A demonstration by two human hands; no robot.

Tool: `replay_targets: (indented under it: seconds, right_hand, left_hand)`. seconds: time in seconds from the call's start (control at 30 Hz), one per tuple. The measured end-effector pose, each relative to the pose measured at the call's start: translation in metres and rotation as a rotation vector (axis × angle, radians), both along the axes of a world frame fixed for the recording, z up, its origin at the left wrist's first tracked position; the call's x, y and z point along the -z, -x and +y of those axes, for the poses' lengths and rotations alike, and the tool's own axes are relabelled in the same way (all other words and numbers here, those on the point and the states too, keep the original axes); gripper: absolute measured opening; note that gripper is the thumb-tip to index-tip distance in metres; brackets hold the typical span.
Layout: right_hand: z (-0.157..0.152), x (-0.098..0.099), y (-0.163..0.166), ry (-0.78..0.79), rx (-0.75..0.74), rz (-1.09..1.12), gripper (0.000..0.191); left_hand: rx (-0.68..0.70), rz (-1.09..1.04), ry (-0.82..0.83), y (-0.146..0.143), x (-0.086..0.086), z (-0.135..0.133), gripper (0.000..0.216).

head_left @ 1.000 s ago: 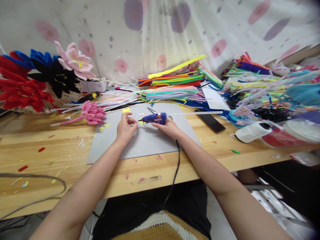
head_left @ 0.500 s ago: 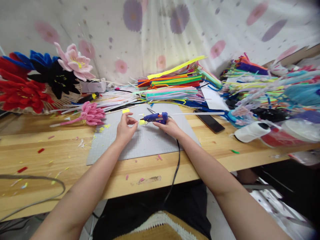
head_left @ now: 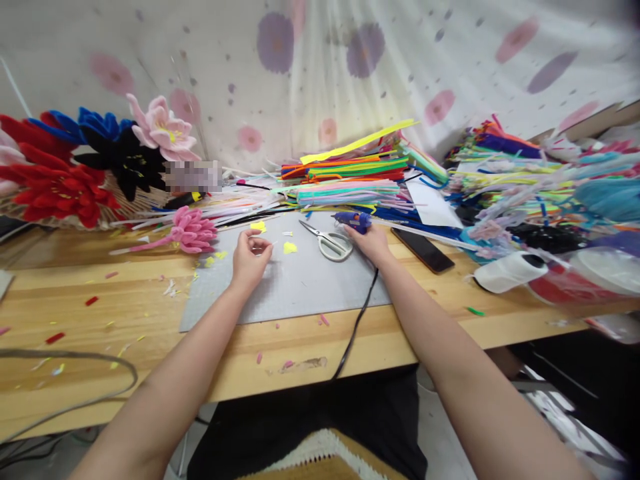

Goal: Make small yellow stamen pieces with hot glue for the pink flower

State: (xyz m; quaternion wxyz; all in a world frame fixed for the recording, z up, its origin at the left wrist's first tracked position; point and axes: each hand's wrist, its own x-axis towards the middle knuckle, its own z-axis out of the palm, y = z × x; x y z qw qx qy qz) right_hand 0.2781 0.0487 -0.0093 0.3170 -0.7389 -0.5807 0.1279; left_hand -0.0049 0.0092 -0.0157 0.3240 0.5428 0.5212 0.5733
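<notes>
My right hand (head_left: 369, 241) is wrapped round a blue glue gun (head_left: 353, 219), with a long white glue stick (head_left: 425, 232) running out of its back. My left hand (head_left: 251, 257) is closed in a pinch; a tiny pale bit shows at the fingertips, too small to name. Scissors (head_left: 336, 247) with pale handles lie between my hands on the grey cutting mat (head_left: 295, 293). Yellow scraps (head_left: 289, 248) and small white pieces (head_left: 287, 234) rest on the mat near my left hand.
Fuzzy flowers (head_left: 60, 190) and a pink one (head_left: 193, 230) are at the left. Bundles of pipe cleaners (head_left: 350, 170) line the back. On the right lie a phone (head_left: 423, 250) and a white spool (head_left: 510, 272). A black cord (head_left: 357, 327) hangs over the table's front edge.
My right hand has moved the glue gun right and slightly back, away from my left hand. The scissors now show fully. My left hand stays in its pinch.
</notes>
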Motion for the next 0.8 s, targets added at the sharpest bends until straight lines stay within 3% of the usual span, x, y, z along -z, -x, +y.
replay_targets:
  seconds: [0.23,0.37,0.47,0.57,0.67,0.8]
  right_hand:
    - [0.002,-0.007,0.0,0.145,-0.036,-0.155,0.061]
    - [-0.024,-0.027,-0.007,0.112,-0.091,-0.364,0.05]
    - [-0.046,-0.044,-0.003,0.217,-0.095,-0.482,0.037]
    - [-0.051,-0.051,0.017,0.27,-0.26,-0.363,0.024]
    - [-0.038,-0.042,0.049,0.128,-0.39,-0.119,0.014]
    - [-0.015,-0.021,0.09,0.104,-0.394,0.092,0.015]
  left_hand:
    - [-0.034,0.039,0.011,0.002,0.002,0.001,0.037]
    - [-0.045,0.047,0.008,0.003,0.004,0.003,0.037]
    - [-0.056,0.051,0.0,0.002,0.004,0.004,0.036]
    - [-0.063,0.077,-0.012,-0.001,0.003,0.005,0.036]
    - [-0.06,0.099,-0.009,-0.001,0.002,0.003,0.036]
    - [-0.075,0.075,-0.013,0.004,0.004,0.003,0.035]
